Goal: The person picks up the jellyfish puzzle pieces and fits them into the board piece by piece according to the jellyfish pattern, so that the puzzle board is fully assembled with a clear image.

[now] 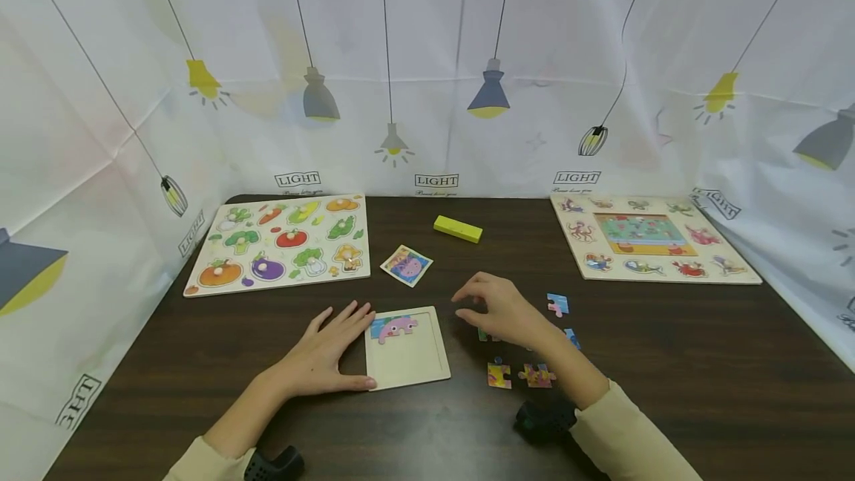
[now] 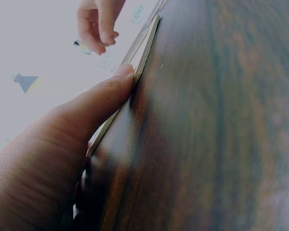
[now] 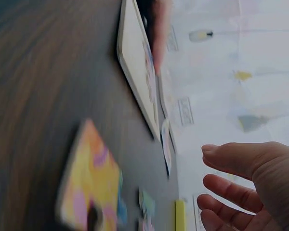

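Observation:
In the head view my left hand (image 1: pixel 317 358) lies with spread fingers at the left side of a small wooden puzzle tray (image 1: pixel 410 366). Its thumb touches the tray's near left corner, also visible in the left wrist view. Joined jigsaw pieces (image 1: pixel 395 327) with a pink animal picture fill part of the tray's top. My right hand (image 1: pixel 502 310) hovers right of the tray with loosely bent fingers; the right wrist view shows nothing between them. Below and beside it lie several loose pieces, among them a yellow piece (image 1: pixel 499 375) and a blue-pink piece (image 1: pixel 557 304). The right hand and forearm partly cover others.
A vegetable puzzle board (image 1: pixel 314 243) lies at the back left, a sea-animal board (image 1: pixel 657 267) at the back right. Between them are a square picture card (image 1: pixel 407 266) and a yellow block (image 1: pixel 458 228). A white printed curtain (image 1: pixel 427 43) hangs behind the dark table (image 1: pixel 414 436).

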Motion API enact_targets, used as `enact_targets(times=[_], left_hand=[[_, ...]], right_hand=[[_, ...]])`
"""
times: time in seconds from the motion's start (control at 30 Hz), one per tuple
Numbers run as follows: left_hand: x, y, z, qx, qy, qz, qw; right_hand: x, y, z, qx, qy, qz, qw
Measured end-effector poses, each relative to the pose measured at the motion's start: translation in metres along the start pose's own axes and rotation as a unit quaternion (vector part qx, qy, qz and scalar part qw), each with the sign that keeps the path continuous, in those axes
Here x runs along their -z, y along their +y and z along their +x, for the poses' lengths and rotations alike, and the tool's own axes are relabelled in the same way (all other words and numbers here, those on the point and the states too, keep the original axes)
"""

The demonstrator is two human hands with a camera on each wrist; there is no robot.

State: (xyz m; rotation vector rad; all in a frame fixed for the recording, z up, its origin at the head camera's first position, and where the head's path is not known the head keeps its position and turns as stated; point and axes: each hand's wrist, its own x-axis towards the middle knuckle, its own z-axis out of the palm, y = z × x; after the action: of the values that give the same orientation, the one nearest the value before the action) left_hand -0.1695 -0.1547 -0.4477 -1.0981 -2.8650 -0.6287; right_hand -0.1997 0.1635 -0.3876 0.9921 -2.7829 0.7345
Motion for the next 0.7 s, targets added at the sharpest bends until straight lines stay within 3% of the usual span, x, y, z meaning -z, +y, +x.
enact_targets(times=[0.2,0.43,0.7], left_hand=[[0.001,0.001,-0.002,0.001,0.002,-0.002,1.0],[-0.001,0.0,-0.001,-0.001,0.01,-0.002,0.9999],[0.001,0.001,-0.001,0.001,0.006,0.0,1.0]], right_hand=[[0.007,0.018,-0.012,-0.016,0.033,-0.012,0.9993],[0.016,0.041,-0.034,-0.041,0.036,-0.032,0.998],[0.029,0.07,-0.06,-0.099,0.037,-0.053,0.993]])
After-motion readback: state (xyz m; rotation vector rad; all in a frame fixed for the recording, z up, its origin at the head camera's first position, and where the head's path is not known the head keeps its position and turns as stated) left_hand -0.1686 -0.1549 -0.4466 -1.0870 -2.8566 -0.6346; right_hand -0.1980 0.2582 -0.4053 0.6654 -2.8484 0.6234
